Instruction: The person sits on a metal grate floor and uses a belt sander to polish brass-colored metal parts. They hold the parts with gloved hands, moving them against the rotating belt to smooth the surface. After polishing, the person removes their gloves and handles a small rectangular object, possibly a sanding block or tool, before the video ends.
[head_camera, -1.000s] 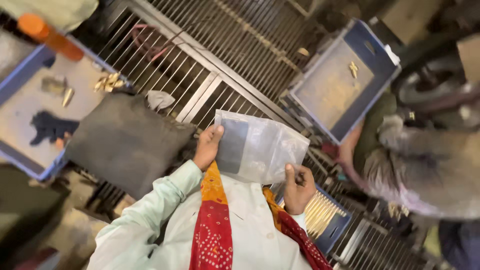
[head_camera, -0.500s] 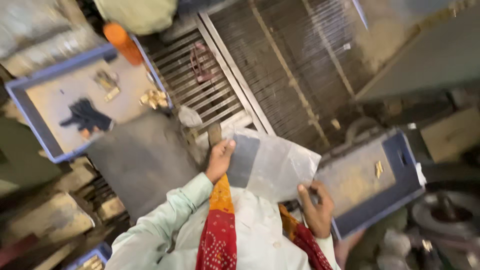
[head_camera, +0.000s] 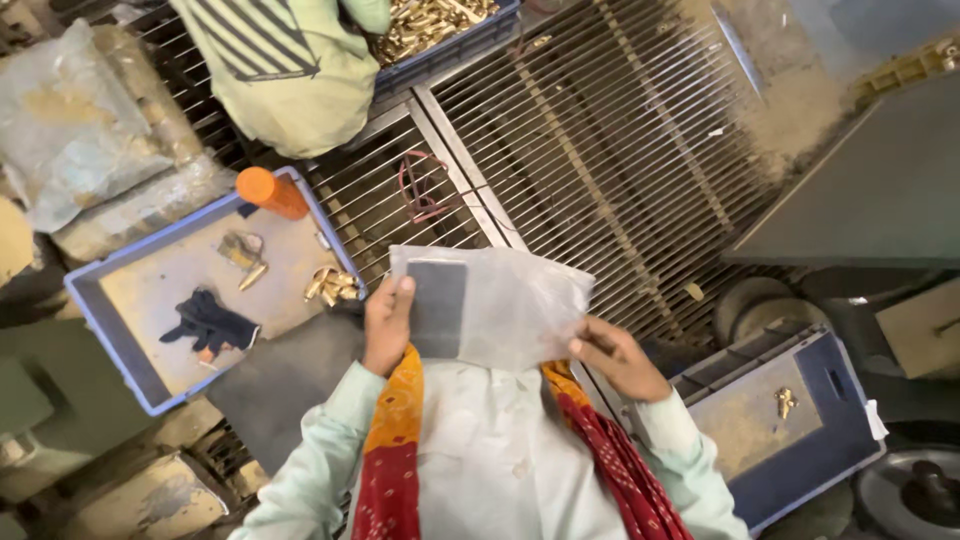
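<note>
Over the metal grating: both hands hold one clear plastic bag (head_camera: 490, 305) up in front of the chest, spread flat between them.
Left hand: the left hand (head_camera: 386, 325) pinches the bag's left edge, thumb on the near face and fingers curled closed behind it.
Right hand: the right hand (head_camera: 618, 357) grips the bag's lower right corner, fingertips closed on the plastic, with the wrist angled down toward the body.
Bag: it is see-through and wrinkled, with a dark grey rectangular panel showing at its left half, just beside the left thumb. Whether anything lies inside it cannot be told.
Clothing: pale green sleeves and a red and orange patterned scarf (head_camera: 395, 455) hang below the bag.
Left tray: a blue tray (head_camera: 95, 325) sits to the left of the hands, apart from them. It holds a dark glove (head_camera: 208, 325), a few brass pieces (head_camera: 330, 284) near its right edge, and an orange cylinder (head_camera: 270, 192) at its upper corner.
Right tray: a second blue tray (head_camera: 835, 420) lies low on the right, just beyond the right hand, with one small brass piece (head_camera: 786, 402) on its dusty floor.
Grating: the grating (head_camera: 600, 150) of thin steel bars runs behind the bag, and a loop of reddish wire (head_camera: 420, 190) lies on it above the bag.
Far side: another person in a light green striped shirt (head_camera: 285, 70) stands at the top, next to a blue crate of brass parts (head_camera: 435, 22).
</note>
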